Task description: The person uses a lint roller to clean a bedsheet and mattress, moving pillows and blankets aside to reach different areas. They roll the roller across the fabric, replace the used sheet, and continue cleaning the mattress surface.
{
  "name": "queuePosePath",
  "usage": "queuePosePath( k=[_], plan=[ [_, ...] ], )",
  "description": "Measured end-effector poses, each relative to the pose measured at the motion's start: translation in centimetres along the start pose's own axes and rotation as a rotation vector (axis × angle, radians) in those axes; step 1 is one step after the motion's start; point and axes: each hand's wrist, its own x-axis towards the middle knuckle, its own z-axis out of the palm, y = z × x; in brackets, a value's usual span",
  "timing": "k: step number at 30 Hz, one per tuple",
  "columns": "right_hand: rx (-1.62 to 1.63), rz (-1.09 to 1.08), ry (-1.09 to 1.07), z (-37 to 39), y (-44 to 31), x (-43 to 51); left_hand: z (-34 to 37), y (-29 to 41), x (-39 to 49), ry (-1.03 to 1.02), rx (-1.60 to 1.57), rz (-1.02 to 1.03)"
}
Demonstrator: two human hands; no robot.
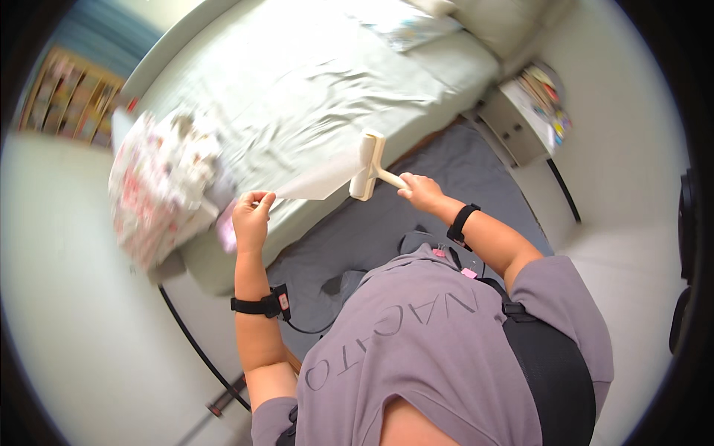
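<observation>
My right hand (pixel 423 191) grips the cream handle of a lint roller (pixel 368 166), held out over the near edge of the bed. A white adhesive sheet (pixel 323 177) stretches from the roller towards the left, partly unwound and still joined to it. Its far corner is pinched between the thumb and fingers of my left hand (pixel 254 212). Below both hands lies the pale green bed sheet (pixel 312 111), wrinkled across the middle.
A heap of floral bedding (pixel 162 184) lies at the bed's left end, with a pink cloth (pixel 227 227) beside it. A pillow (pixel 413 30) is at the far right. A bedside cabinet (pixel 516 125) holds books. A grey mat (pixel 457 161) covers the floor; a bookshelf (pixel 70 97) stands far left.
</observation>
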Motion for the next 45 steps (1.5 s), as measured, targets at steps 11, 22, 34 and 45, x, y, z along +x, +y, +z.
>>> queuePosePath(
  k=[11,22,34,45],
  plan=[
    [0.146,0.796,0.189,-15.7,29.6,-18.6,34.5,24.8,8.5,-0.643,-0.139,0.077],
    [0.425,1.280,0.508,-12.8,43.1,-30.1,71.2,36.4,8.4,-1.161,0.069,0.235],
    [0.705,1.679,0.402,-11.7,50.7,-30.4,109.4,41.7,6.4,-1.531,0.118,-0.028],
    [0.897,1.693,0.468,-16.0,57.1,-25.4,122.0,40.4,9.6,-1.418,0.293,0.056]
  ],
)
